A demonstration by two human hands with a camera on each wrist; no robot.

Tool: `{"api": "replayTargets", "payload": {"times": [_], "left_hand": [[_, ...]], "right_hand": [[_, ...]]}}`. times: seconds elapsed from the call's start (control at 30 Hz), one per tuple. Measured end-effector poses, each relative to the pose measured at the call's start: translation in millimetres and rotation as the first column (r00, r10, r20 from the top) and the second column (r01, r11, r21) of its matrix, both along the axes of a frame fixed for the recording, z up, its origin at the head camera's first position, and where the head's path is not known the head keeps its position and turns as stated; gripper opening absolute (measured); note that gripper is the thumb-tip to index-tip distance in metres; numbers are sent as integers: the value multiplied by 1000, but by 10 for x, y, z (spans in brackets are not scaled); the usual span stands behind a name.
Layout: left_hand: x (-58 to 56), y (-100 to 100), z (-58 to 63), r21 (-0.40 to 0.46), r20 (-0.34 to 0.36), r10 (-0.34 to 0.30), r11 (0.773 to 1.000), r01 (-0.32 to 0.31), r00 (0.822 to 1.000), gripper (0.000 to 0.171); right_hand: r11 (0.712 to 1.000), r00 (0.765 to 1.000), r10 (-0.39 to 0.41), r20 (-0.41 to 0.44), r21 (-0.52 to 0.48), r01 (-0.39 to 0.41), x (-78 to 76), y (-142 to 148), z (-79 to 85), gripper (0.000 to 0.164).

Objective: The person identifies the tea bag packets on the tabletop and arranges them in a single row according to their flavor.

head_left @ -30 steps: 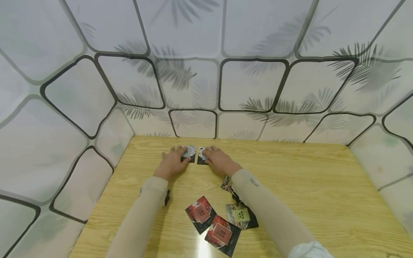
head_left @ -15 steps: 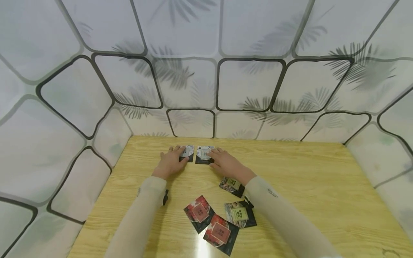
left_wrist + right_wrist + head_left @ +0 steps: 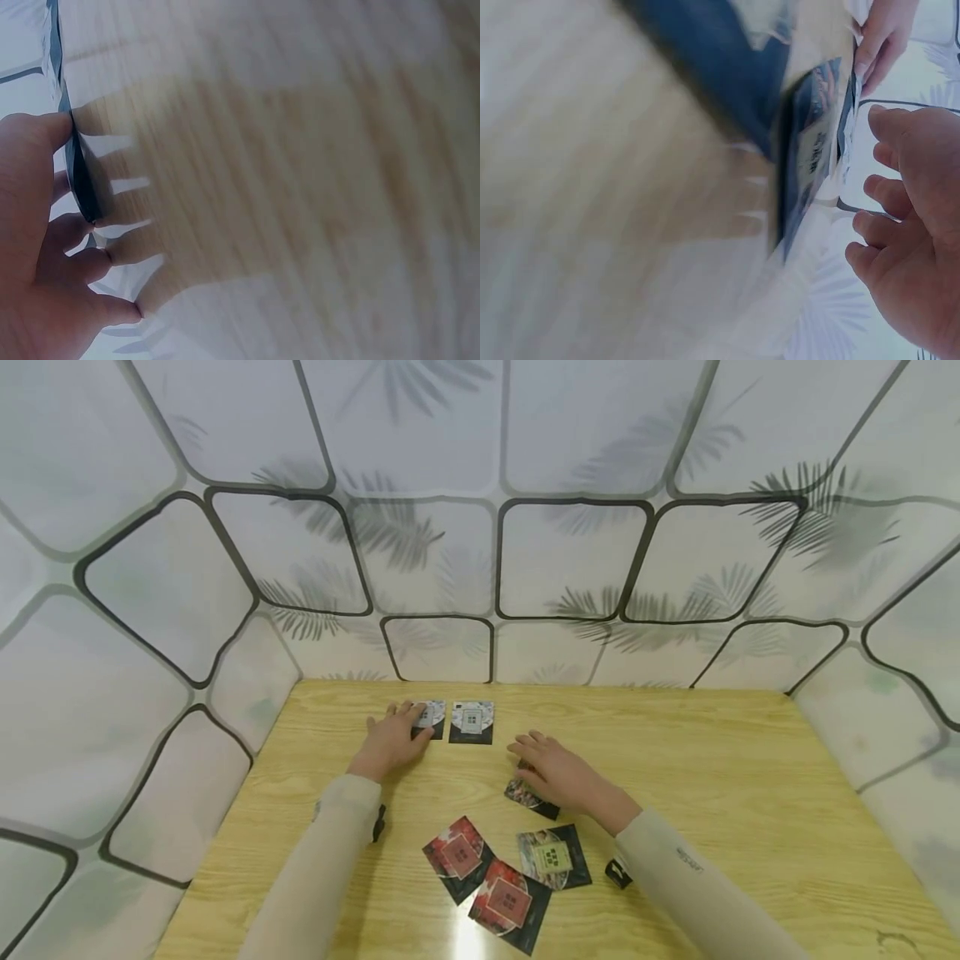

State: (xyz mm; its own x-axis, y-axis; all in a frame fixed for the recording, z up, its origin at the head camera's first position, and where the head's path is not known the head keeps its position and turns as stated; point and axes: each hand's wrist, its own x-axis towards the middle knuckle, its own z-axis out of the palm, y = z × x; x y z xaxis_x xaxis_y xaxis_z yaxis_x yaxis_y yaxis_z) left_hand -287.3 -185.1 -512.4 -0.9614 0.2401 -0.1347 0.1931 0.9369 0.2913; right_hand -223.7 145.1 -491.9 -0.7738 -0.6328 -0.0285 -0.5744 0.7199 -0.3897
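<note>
My left hand (image 3: 390, 745) rests with spread fingers on a small flat square packet (image 3: 432, 718) with a grey label, covering its left part. In the left wrist view, the fingertips lie along the dark packet edge (image 3: 82, 184). Just right of it, a matching grey-label packet (image 3: 472, 723) lies flat with no hand on it. My right hand (image 3: 561, 772), fingers loosely bent, is over a dark packet (image 3: 529, 797) with a food picture and hides its upper part. The right wrist view shows a gap between those fingers (image 3: 881, 195) and the packets.
Closer to me lie a packet (image 3: 553, 857) with a yellow-green label and two red packets (image 3: 459, 858), their corners meeting. A black strap piece (image 3: 618, 873) shows beside the right sleeve. A patterned fabric wall (image 3: 442, 647) borders the wooden table (image 3: 712, 777) at the back.
My right hand has let go of the second grey-label packet, leaving it fully visible, and has moved right and toward me over the dark packet. The left hand stays on its packet.
</note>
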Motion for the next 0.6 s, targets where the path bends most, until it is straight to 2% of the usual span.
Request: {"api": "replayTargets", "payload": {"times": [0.27, 0.6], "left_hand": [[17, -11, 1, -1, -4, -5, 1000, 5, 1000, 67], [25, 6, 9, 1, 2, -7, 1000, 7, 1000, 67]], "right_hand": [[1000, 1000, -11, 5, -19, 11, 186, 198, -84, 54], [999, 1000, -27, -7, -23, 26, 311, 332, -214, 53]]}}
